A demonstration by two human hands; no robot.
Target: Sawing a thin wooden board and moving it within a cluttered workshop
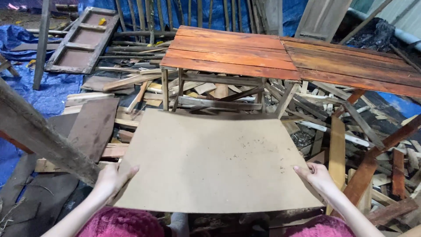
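A large thin tan fibreboard sheet [215,162] is held flat in front of me, above a pile of wood scraps. My left hand [113,177] grips its left edge near the front corner. My right hand [316,176] grips its right edge, fingers over the top. The sheet's far edge reaches toward the legs of an orange-red plank table [228,55].
A second reddish plank tabletop [355,66] adjoins the first at right. Loose boards and offcuts [131,83] cover the ground. A panelled door [81,41] leans at back left over blue tarpaulin [52,90]. A thick beam [39,136] slants across the left.
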